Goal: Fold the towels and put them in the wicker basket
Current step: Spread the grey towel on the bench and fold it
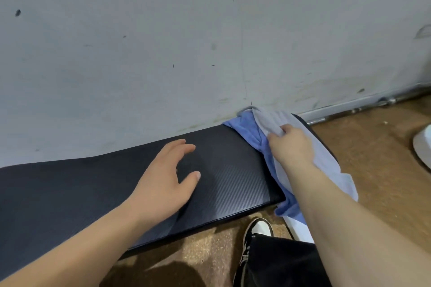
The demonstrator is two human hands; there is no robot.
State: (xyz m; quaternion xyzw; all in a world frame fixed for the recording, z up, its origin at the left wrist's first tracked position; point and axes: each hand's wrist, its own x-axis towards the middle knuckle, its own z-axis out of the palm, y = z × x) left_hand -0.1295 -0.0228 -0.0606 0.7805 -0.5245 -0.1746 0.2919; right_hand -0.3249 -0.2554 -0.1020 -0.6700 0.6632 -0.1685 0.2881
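A pale grey towel point(326, 154) lies over a blue towel point(249, 133) at the right end of a black table point(105, 189); both hang off that end. My right hand point(289, 144) pinches a fold of the grey towel near its far corner. My left hand point(168, 177) hovers just above the bare black top, fingers spread, holding nothing. No wicker basket is in view.
A scuffed grey wall point(186, 42) runs right behind the table. Brown floor point(373, 158) lies to the right, with a metal rail point(354, 107) along the wall base and a white object point(423, 144) at the right edge. My shoe point(256, 230) stands below the table's front edge.
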